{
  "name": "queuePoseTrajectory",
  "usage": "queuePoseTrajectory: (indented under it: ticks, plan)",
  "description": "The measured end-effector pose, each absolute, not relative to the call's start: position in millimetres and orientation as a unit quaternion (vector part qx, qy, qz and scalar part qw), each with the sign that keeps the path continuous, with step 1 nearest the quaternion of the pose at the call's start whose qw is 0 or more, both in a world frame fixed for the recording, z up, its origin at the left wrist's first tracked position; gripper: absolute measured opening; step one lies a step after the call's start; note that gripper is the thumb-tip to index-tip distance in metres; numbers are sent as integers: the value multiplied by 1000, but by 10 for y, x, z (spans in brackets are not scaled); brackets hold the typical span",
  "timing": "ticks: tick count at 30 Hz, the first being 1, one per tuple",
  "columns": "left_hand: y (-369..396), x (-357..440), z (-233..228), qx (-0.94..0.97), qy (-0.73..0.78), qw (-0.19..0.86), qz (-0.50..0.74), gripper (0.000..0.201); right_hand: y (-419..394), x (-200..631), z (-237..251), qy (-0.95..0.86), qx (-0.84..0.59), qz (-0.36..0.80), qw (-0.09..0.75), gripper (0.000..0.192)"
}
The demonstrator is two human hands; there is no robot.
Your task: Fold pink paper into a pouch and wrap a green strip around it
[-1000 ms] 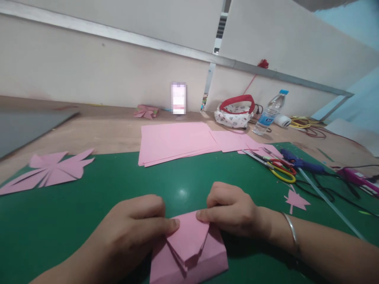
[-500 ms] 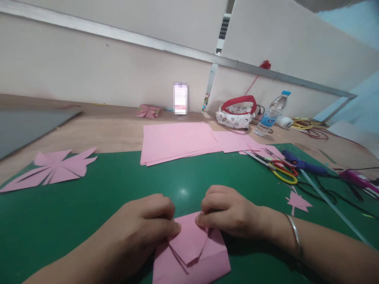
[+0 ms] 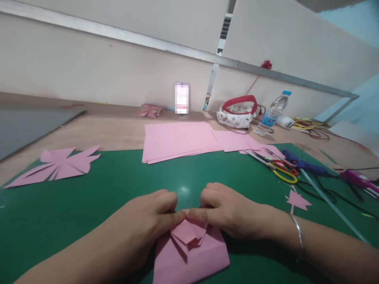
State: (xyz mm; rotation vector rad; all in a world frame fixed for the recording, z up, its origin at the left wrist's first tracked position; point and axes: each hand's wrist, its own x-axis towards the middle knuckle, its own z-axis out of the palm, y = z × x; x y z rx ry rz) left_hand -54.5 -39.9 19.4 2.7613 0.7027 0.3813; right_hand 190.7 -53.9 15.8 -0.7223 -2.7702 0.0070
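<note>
Folded pink paper [image 3: 207,260] lies at the front of the green mat, its top layers bent into a smaller flap. My left hand [image 3: 156,213] is closed on the upper left of the fold, thumb pressing the top edge. From the other side my right hand [image 3: 222,213], with a silver bangle on the wrist, pinches the same edge. Both thumb tips meet at the middle of the crease. The curled fingers hide the far edge of the paper.
Pink sheets [image 3: 180,140] are stacked behind the green mat [image 3: 118,173]. A cut pink flower [image 3: 65,163] lies left. To the right are scissors [image 3: 284,175], a blue glue gun [image 3: 304,163], a pink cutout [image 3: 297,200], a water bottle [image 3: 271,116] and a pouch [image 3: 237,116].
My thumbs have moved inward along the top edge until their tips meet. The folded flap's lower point has shifted up, away from me.
</note>
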Motion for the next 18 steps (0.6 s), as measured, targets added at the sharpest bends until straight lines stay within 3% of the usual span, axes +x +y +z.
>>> queuePoseTrajectory:
  ticks: [4,10,18]
  plan:
    - [-393,-557,213,951,259,154,76,19,-540,1919,123,-957,-266,11,115,21]
    - [-336,-551,199,953,234,154,112,32,-550,1928,92,-953,-279,19,118,25]
    - [-282,-630,262,949,253,161,100,26,-522,1977,217,-963,-257,15,84,24]
